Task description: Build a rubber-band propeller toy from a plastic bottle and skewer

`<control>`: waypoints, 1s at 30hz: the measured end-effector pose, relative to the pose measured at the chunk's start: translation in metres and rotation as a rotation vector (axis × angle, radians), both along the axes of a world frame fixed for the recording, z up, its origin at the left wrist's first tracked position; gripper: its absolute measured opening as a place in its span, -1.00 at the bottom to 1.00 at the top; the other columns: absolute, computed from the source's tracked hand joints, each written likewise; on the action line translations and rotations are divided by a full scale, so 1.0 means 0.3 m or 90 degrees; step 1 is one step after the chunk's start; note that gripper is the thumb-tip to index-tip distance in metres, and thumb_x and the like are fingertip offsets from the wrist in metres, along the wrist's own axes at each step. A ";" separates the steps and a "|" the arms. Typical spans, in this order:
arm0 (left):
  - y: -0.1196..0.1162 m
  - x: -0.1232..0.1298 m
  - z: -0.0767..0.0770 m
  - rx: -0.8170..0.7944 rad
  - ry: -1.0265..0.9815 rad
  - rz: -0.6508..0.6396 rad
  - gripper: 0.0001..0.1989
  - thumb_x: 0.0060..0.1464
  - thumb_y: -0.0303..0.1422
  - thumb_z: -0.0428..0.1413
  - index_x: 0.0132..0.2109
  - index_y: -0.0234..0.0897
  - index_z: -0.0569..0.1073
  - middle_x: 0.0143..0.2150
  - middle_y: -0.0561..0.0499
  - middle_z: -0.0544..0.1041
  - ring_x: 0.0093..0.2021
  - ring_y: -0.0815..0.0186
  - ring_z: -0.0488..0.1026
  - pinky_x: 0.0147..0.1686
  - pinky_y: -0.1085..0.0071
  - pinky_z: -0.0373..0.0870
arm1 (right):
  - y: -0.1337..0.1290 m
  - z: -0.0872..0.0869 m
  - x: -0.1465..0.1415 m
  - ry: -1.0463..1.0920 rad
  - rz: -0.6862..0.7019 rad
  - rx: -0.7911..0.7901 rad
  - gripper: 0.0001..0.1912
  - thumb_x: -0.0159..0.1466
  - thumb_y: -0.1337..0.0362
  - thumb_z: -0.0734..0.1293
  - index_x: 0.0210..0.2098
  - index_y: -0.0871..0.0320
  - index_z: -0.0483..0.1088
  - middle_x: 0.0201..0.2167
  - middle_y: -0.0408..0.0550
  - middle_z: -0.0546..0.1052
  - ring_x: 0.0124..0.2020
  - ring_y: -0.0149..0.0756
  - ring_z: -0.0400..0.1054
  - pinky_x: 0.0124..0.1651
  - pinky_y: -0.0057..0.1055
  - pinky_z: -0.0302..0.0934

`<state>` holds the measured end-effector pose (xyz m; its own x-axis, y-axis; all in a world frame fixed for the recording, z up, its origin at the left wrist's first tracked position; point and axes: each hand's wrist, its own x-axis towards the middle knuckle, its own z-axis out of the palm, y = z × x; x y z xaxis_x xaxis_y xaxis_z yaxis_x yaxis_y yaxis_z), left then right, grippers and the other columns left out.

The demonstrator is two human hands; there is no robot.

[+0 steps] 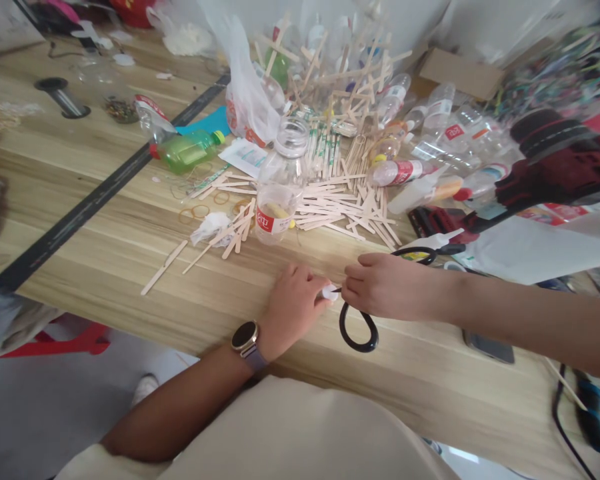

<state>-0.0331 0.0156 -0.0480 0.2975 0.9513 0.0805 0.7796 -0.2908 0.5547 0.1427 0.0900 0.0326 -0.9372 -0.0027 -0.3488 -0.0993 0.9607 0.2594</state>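
Note:
My left hand (295, 303), with a watch on its wrist, pinches a small white bottle cap (329, 293) just above the table near its front edge. My right hand (380, 285) is closed around a pair of black-handled scissors (359, 338), gripping them near the blades. One scissor loop hangs below the hand and the other sticks out above it. The dark tip of the scissors meets the cap's face; whether it goes through I cannot tell. Behind the hands stands a clear plastic bottle (275, 200) with a red label.
Many wooden craft sticks (330, 207) lie behind the clear bottle. A green bottle (190, 152) lies at the left, near an empty spool (63, 99). At the right are a red-and-black power tool (555, 167) and a phone (489, 347). Pliers (595, 417) lie at the right edge.

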 end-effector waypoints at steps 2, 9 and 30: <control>-0.001 0.001 0.001 -0.002 0.001 0.001 -0.78 0.13 -0.31 0.19 -0.06 -0.17 0.55 -0.22 -0.06 0.47 -0.12 0.13 0.33 -0.08 0.22 0.32 | -0.004 0.008 -0.019 -0.037 -0.021 -0.022 -0.82 0.29 0.52 0.26 -0.40 0.21 0.39 -0.54 -0.04 0.44 -0.41 -0.23 0.28 -0.44 -0.30 -0.16; 0.008 -0.026 0.000 -0.003 -0.064 -0.020 -0.80 0.12 -0.44 0.17 -0.08 -0.26 0.51 -0.16 -0.09 0.51 -0.08 0.14 0.39 -0.04 0.20 0.34 | -0.005 0.047 -0.141 -0.221 -0.458 -0.206 -0.80 0.24 0.53 0.26 -0.31 0.26 0.52 -0.44 0.04 0.56 -0.41 -0.26 0.40 -0.47 -0.39 -0.05; -0.038 -0.199 0.147 0.034 -0.259 0.309 -0.74 0.11 -0.44 0.02 -0.05 -0.25 0.46 -0.27 0.04 0.57 -0.30 0.32 0.47 -0.34 0.43 0.39 | 0.062 0.056 -0.211 -0.344 -0.461 -0.287 -0.74 0.39 0.27 0.29 -0.41 0.27 0.44 -0.51 -0.20 0.48 -0.48 -0.41 0.41 -0.39 -0.45 0.33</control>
